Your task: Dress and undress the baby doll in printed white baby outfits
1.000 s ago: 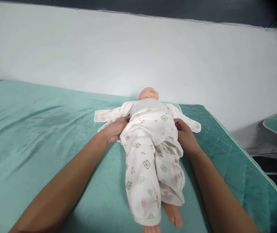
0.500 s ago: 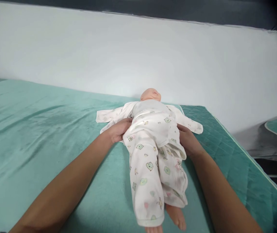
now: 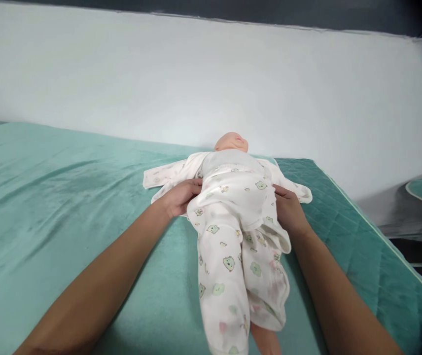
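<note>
Working at both sides of the doll (image 3: pixel 231 142)

The doll lies face up on the sheet (image 3: pixel 152 291), its head toward the wall (image 3: pixel 211 74). The left hand (image 3: pixel 184 198) and right hand (image 3: pixel 291 211) flank the doll's waist, touching its top (image 3: pixel 244 201). Both hands' fingers look close together, but their tips are hidden; whether they pinch cloth, I cannot tell. Compared with half a second ago, the hands stay beside the waist, while the trousers (image 3: pixel 224 276) and the loose hem (image 3: pixel 282 237) below the right hand sit lower in view. The doll or the camera may have shifted; handling seems to remain at the doll's waist.
</note>
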{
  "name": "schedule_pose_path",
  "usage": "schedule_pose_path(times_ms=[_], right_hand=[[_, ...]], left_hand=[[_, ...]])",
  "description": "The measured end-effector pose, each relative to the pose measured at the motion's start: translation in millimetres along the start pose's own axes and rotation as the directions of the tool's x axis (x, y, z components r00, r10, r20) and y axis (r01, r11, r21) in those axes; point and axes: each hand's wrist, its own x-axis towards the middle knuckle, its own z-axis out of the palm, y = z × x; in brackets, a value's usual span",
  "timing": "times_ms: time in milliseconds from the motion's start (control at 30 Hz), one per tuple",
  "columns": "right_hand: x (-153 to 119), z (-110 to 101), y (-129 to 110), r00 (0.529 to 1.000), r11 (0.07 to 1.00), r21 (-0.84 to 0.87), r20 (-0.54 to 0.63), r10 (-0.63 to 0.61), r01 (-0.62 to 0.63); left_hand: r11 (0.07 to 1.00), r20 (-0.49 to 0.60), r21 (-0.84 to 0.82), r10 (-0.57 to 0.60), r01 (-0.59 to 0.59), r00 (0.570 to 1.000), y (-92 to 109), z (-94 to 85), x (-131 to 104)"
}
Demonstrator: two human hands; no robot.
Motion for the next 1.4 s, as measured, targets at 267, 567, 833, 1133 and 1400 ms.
schedule_pose_path(times_ms=[267, 567, 833, 1133, 1400], right_hand=[[-6.1, 2.3, -13.0, 0.994, 0.987, 0.120, 0.042, 0.105, -0.109], [0.9, -7.2, 3.6, 0.987, 0.988, 0.094, 0.113, 0.114, -0.125], [0.4, -6.2, 3.2, 0.989, 0.988, 0.123, 0.129, 0.074, -0.090], [1.0, -6.1, 8.2, 0.985, 0.983, 0.154, 0.155, 0.073, -0.097], [-0.4, -6.5, 8.1, 0.992, 1.000, 0.007, 0.122, 0.021, -0.022]], left_hand=[[0.999, 0.104, -0.037, -0.019, 0.023, 0.994, 0.0, -7.5, -1.7], [0.995, 0.005, 0.096, -0.010, 0.009, 1.000, 6.6, 6.5, -8.8], [0.998, -0.025, 0.069, -0.001, 0.003, 1.000, -2.1, 1.7, -2.3], [0.999, -0.038, 0.045, 0.009, -0.007, 0.999, -0.4, 8.2, -3.3], [0.998, -0.110, 0.069, 0.014, -0.006, 0.994, -0.3, 14.7, -3.9]])
